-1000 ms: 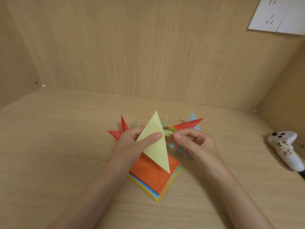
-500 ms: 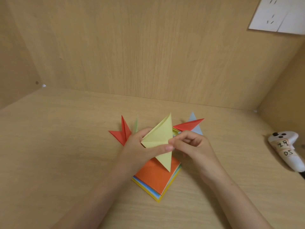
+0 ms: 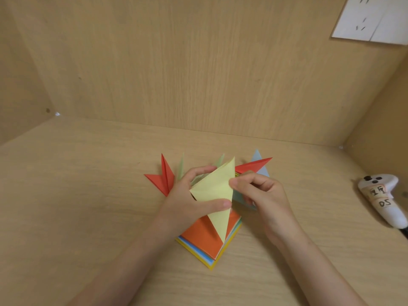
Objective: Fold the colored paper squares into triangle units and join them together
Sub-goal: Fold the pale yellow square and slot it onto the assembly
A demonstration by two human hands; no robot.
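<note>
A pale yellow folded paper is held upright above the stack of colored squares, whose top sheet is orange. My left hand grips the yellow paper, thumb across its front and fingers behind it. My right hand pinches the paper's right edge with curled fingers. Behind the hands lie joined triangle units: red points at the left, a red point and a light blue one at the right, with pale green tips between them. Most of that assembly is hidden by the hands.
A white handheld controller with a "05" label lies at the right edge of the wooden desk. Wooden walls close in the back and both sides. A white socket plate sits high on the back wall.
The yellow paper was a tall single triangle held by my left hand alone. Its top has folded down and to the right, and my right hand has moved in and taken its right edge.
</note>
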